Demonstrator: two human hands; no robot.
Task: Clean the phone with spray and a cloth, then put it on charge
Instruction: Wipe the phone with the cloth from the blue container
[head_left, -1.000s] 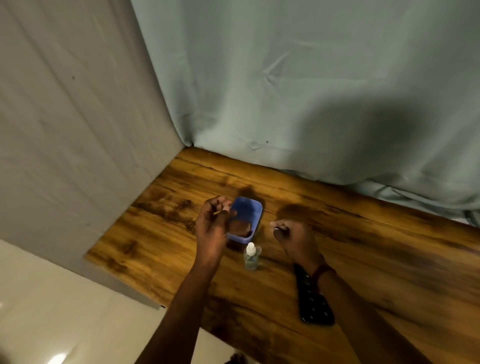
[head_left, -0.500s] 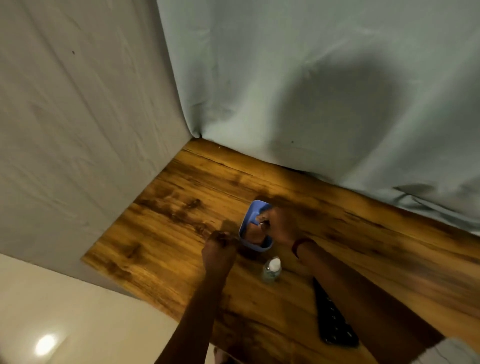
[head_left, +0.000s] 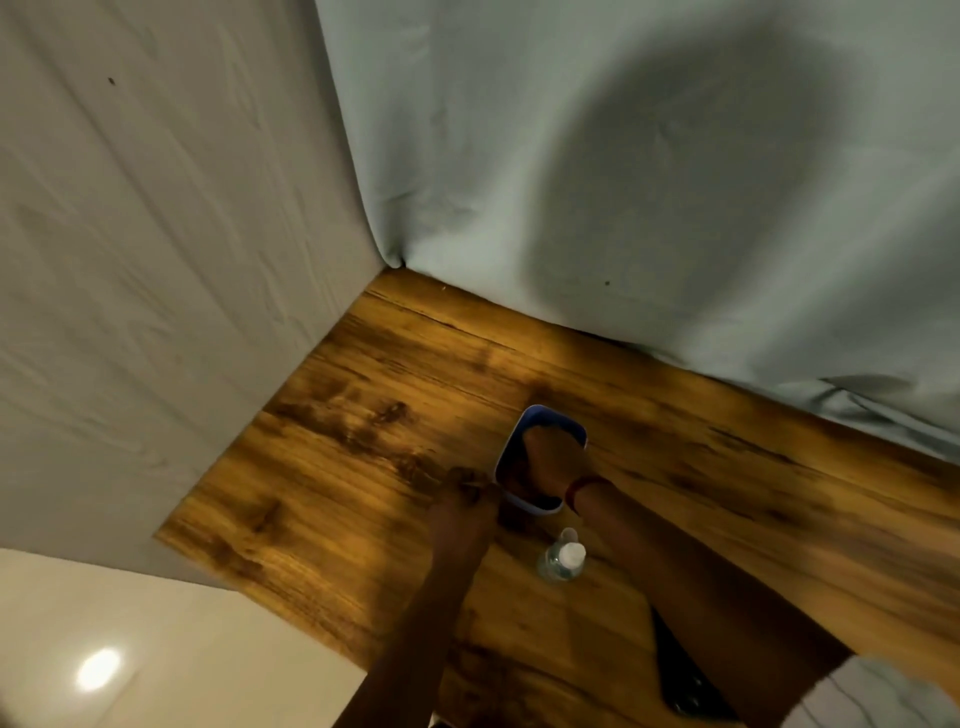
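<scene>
A small blue tray (head_left: 511, 441) sits on the wooden table (head_left: 363, 415). My right hand (head_left: 550, 460) reaches down into the tray, its fingers hidden inside, so what it holds is unclear. Just left of the tray, my left hand (head_left: 462, 491) rests with its fingers pinched on something small, thin and pale. A small clear spray bottle (head_left: 563, 558) with a white cap stands upright just in front of the tray, between my forearms. The dark phone (head_left: 680, 675) lies flat near the table's front edge, partly covered by my right forearm.
A pale green curtain (head_left: 623, 156) hangs along the back of the table, and a cloth-covered wall (head_left: 156, 208) closes off its left side. The table's near left edge drops to a light glossy floor (head_left: 156, 649).
My right hand moved from beside the tray into it. My left hand dropped from the tray's left rim to the table beside it. The view shifted, so everything sits lower and further right.
</scene>
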